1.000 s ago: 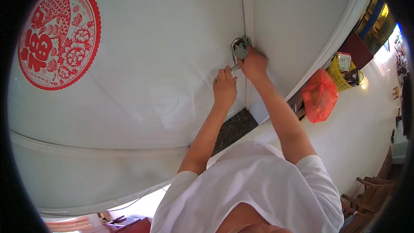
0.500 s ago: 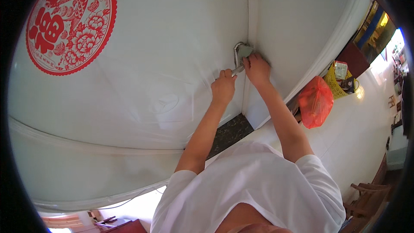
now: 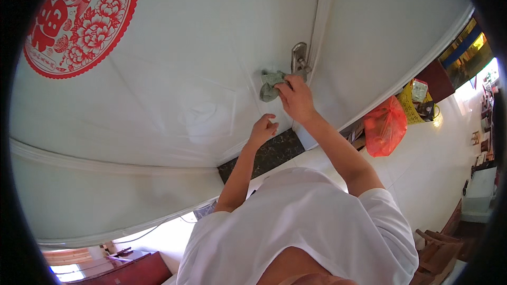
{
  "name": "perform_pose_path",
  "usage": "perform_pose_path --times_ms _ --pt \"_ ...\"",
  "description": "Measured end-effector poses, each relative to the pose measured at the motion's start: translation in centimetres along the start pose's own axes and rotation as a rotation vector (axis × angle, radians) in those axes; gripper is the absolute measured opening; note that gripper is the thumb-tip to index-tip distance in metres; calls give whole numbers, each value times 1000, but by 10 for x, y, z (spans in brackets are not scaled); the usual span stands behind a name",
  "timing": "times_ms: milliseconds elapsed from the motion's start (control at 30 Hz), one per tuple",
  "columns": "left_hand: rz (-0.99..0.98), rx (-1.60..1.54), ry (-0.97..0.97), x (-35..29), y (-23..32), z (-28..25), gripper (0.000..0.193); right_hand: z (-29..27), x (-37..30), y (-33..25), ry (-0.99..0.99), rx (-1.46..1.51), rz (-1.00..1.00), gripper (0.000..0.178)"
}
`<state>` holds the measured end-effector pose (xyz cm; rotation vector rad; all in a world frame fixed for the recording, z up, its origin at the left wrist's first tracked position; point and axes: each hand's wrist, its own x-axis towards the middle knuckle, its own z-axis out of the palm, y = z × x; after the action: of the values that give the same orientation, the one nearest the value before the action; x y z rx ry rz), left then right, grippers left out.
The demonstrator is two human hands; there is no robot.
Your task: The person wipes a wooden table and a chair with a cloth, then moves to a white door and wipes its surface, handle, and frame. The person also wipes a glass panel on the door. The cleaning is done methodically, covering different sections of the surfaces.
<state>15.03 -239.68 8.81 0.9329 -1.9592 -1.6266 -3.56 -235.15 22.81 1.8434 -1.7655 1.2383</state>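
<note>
A grey-green cloth (image 3: 270, 85) hangs bunched against the white door (image 3: 211, 37), with my right hand (image 3: 298, 98) closed on its edge. Just behind that hand is the metal door handle (image 3: 299, 58), its tall plate uncovered and its lever partly hidden by my fingers. My left hand (image 3: 262, 131) is lower and to the left, off the handle, its fingers loosely bent and apart with nothing in them.
A round red paper decoration (image 3: 84, 26) is stuck on the door. Right of the door frame are a red plastic bag (image 3: 386, 127) and a yellow basket (image 3: 413, 100) with things in it. A dark speckled threshold (image 3: 266, 152) lies below; wooden furniture (image 3: 438, 253) stands lower right.
My left hand has let go of the handle and dropped down. My right hand has moved left and down with the cloth, which has come off the handle plate.
</note>
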Motion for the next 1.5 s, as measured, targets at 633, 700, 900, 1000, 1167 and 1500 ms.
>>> perform_pose_path --times_ms 633,700,900,1000,1167,1500 --pt "14 -373 267 -46 81 -1 32 10 -19 -1 137 246 367 25" --pt "-4 -471 322 -43 106 9 37 6 -24 -20 -49 330 380 28" --pt "159 -562 552 -50 119 1 47 -9 -76 -64 -341 623 264 46" --pt "561 575 856 -32 137 -40 50 -24 -101 -50 -288 623 322 49" --pt "834 1447 718 28 157 -76 37 -28 -129 -33 -305 651 512 32" --pt "734 2075 -265 80 -86 -15 45 -66 -140 -34 -502 443 473 24"
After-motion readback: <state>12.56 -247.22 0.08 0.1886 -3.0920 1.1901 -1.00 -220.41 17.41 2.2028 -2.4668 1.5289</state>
